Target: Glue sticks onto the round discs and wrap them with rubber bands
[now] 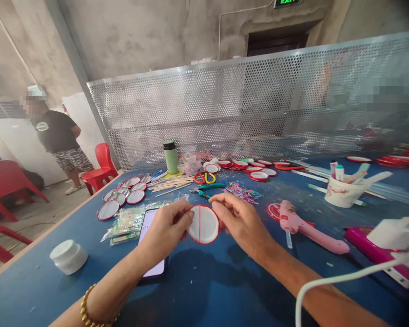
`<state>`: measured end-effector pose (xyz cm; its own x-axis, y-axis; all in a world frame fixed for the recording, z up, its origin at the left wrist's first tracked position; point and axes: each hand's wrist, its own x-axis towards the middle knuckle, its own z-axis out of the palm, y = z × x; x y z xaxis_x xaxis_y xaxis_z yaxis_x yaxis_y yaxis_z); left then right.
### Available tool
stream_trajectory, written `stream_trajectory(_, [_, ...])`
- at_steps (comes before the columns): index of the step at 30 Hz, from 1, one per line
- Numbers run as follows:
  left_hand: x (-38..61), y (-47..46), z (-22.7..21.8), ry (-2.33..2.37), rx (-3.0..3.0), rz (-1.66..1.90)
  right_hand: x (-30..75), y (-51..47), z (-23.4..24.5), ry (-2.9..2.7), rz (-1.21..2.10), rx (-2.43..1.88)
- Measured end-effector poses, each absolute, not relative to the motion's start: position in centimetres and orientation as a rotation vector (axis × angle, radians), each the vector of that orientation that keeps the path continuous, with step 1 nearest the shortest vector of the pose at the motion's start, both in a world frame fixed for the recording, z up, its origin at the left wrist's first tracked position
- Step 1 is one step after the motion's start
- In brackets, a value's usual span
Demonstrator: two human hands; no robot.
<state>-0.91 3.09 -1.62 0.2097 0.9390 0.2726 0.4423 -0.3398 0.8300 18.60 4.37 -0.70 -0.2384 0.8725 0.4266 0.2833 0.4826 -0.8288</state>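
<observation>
Head view: blue counter [204,293], seen from above the two bare hands.
Cable: white cable [304,290] arcs across the near right, in front of the right forearm.
Bracelet: gold-coloured bead bracelet [86,303] on the left wrist.
Left hand [168,225]: grip clamped, thumb and fingers pinching the left rim of the disc.
Right hand [242,223]: grip clamped on the right rim of the same part.
Disc [207,225]: white face, red rim; held between the hands above the counter; a thin red line crosses the face from top to bottom.
Phone [156,269]: screen lit, partly hidden by the left hand and forearm.
Jar [68,255]: white, lid on, left of the phone.
Glue gun [313,232]: pink, lying right of the right hand.
Packets [126,222]: clear wrapping, behind the phone.
Pliers [207,190]: teal handles, beyond the disc, beside a pile of coloured strands [244,192].
Paper cup [342,194]: upright, holding markers and strips.
Bottle [171,160]: green, dark-topped, upright near the screen.
Screen [177,113]: perforated metal, standing along the far edge.
Person [56,131]: dark shirt, standing beyond the counter at left.
</observation>
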Motion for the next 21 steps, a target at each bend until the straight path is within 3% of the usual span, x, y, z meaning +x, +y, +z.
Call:
stream_trajectory(8, [-0.4,2.7,-1.0,0.977,1.722,1.145,19.1,4.0,-0.2,-1.754,0.852,-0.833])
stream_trajectory(21, [-0.7,1.8,-0.5,1.017,2.122,1.372,20.2,2.0,1.6,-2.053,0.443,-0.622])
